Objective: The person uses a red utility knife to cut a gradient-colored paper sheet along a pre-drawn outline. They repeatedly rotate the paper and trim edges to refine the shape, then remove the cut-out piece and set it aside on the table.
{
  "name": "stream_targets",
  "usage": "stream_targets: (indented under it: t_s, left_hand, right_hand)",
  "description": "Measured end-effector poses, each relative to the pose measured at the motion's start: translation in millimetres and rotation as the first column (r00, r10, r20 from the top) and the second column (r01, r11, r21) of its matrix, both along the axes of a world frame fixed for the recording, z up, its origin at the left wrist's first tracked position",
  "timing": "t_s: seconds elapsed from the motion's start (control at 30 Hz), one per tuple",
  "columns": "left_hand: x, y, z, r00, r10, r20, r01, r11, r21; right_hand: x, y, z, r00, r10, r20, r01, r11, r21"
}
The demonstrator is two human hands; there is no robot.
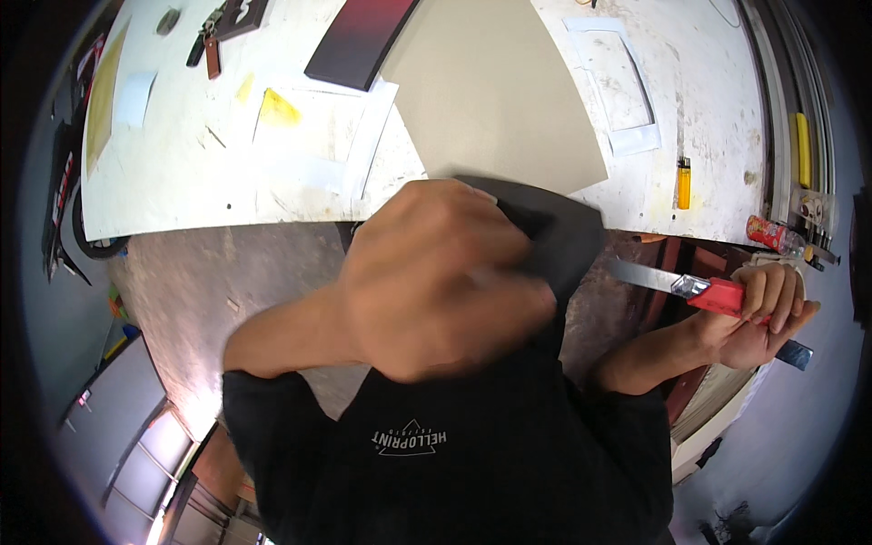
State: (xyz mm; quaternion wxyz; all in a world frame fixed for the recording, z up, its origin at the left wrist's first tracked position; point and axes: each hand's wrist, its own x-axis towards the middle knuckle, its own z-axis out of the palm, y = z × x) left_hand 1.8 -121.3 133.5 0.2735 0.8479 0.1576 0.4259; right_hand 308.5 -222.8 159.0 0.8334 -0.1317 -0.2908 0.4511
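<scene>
My left hand point(436, 282) is raised in the middle, close to the camera and somewhat smeared by motion. Its fingers are curled around a stiff, dark grey or black flat piece point(572, 236), which sticks out to the right in front of the table's near edge. The hand hides part of that piece. Off to the right, my right hand point(767, 313) grips a red utility knife point(718, 295), its long metal blade point(647, 275) extended and pointing left toward the dark piece. A visible gap separates blade and piece.
On the white table point(182, 173) lie a beige sheet point(500, 91), a dark red-and-black panel point(361, 41), a white paper frame point(627, 82), a yellow lighter point(683, 184) and keys point(212, 54). A red-labelled bottle point(772, 235) is near the right corner.
</scene>
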Motion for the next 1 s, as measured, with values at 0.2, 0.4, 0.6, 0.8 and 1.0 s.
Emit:
stream_targets:
  t_s: [0.2,0.4,0.6,0.8,1.0]
  left_hand:
    - [13.1,-12.2,-14.0,0.915,0.346,0.210,0.096,0.319,-0.943]
    - [22.0,-14.1,-18.8,0.885,0.387,0.258,0.222,0.137,-0.966]
    - [21.5,-14.6,-21.1,0.899,0.369,0.237,0.178,0.188,-0.966]
    - [23.7,-15.9,-24.3,0.911,0.344,0.227,0.156,0.223,-0.962]
    - [26.9,-16.7,-25.7,0.903,0.373,0.214,0.157,0.179,-0.971]
  right_hand:
    - [-26.3,3.2,24.4,0.999,-0.022,0.033,0.018,0.995,0.103]
    - [-54.3,10.7,23.0,0.963,-0.020,0.270,-0.011,0.994,0.111]
    - [-70.1,24.9,28.0,0.945,0.006,0.328,-0.007,1.000,0.004]
    - [-67.8,32.0,11.5,0.942,-0.068,0.329,0.035,0.994,0.105]
    - [-65.1,33.4,8.3,0.937,-0.056,0.345,0.024,0.995,0.099]
